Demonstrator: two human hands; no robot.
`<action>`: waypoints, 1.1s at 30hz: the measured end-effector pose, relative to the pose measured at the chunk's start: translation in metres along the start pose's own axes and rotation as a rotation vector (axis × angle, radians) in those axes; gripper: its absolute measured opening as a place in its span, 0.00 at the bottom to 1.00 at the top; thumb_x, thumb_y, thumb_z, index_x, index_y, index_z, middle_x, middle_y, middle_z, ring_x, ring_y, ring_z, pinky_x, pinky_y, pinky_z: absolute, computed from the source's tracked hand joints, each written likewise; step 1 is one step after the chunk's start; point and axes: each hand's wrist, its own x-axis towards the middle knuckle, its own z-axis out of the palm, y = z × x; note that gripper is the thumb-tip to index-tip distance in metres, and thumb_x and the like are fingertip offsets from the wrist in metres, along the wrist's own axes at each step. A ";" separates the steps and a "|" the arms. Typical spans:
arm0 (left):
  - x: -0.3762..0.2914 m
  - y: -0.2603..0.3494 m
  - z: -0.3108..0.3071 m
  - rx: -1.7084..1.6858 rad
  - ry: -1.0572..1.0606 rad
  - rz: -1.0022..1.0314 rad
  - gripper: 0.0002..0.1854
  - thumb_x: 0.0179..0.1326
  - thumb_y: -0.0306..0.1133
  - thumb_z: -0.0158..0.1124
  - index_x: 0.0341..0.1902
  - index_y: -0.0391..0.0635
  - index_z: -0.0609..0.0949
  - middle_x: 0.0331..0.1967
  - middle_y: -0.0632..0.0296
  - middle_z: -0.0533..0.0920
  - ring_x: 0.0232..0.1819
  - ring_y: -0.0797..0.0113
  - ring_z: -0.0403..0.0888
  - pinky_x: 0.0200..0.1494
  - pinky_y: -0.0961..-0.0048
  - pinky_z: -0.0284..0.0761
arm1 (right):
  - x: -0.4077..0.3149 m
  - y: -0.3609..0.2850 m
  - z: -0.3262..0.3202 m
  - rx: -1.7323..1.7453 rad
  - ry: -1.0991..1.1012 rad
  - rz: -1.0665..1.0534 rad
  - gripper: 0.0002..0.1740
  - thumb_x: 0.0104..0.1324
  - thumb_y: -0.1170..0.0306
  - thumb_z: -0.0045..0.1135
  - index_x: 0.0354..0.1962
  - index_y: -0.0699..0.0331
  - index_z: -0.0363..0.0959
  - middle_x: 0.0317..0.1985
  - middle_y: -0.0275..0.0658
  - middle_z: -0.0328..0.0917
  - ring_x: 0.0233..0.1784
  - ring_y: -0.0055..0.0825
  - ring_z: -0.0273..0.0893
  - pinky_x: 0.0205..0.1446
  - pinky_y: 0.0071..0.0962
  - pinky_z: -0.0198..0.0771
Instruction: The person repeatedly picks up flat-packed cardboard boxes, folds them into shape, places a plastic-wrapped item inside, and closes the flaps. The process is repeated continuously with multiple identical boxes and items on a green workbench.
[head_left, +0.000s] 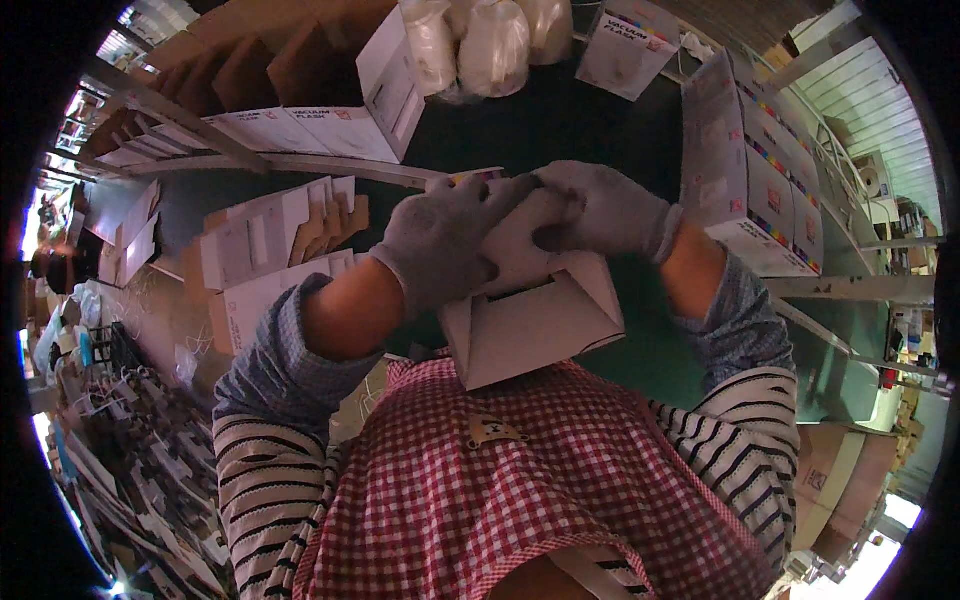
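A white cardboard box (536, 326) lies in front of my red-checked apron, one large flap folded out towards me. My left hand (442, 240), in a grey knit glove, grips the box from the left, its thumb at the flap's near side. From the right, my right hand (611, 210), gloved the same way, curls its thumb and fingers around a panel at the box's far end. The two hands nearly meet there, and they hide part of the panel. A strip of coloured print shows just beyond my left fingers.
Open printed flask boxes (337, 131) stand in a row at upper left. Flattened cartons (262, 240) lie left of my arm. Several plastic-wrapped items (491, 49) and a closed box (626, 49) stand at the back. Stacked boxes (757, 172) rise at right, near a metal rail (855, 289).
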 end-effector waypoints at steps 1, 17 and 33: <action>0.000 -0.001 0.001 -0.133 0.101 0.071 0.41 0.52 0.40 0.73 0.71 0.52 0.68 0.65 0.47 0.72 0.61 0.46 0.76 0.60 0.57 0.78 | -0.002 0.011 0.002 0.227 0.000 0.014 0.38 0.56 0.64 0.73 0.63 0.64 0.70 0.52 0.37 0.80 0.51 0.27 0.78 0.57 0.30 0.75; -0.086 -0.034 0.073 -1.176 0.247 -0.105 0.19 0.55 0.29 0.74 0.52 0.48 0.86 0.52 0.56 0.85 0.51 0.54 0.84 0.50 0.62 0.80 | -0.036 0.284 0.009 -0.229 -0.064 0.118 0.24 0.66 0.64 0.64 0.57 0.66 0.76 0.52 0.38 0.82 0.49 0.26 0.80 0.54 0.28 0.77; -0.094 -0.048 0.036 -0.185 0.675 0.158 0.24 0.49 0.34 0.76 0.52 0.45 0.82 0.55 0.50 0.82 0.54 0.53 0.81 0.55 0.57 0.78 | 0.169 0.253 -0.068 -0.087 0.836 0.522 0.30 0.58 0.54 0.64 0.56 0.58 0.74 0.56 0.50 0.80 0.58 0.52 0.78 0.62 0.43 0.72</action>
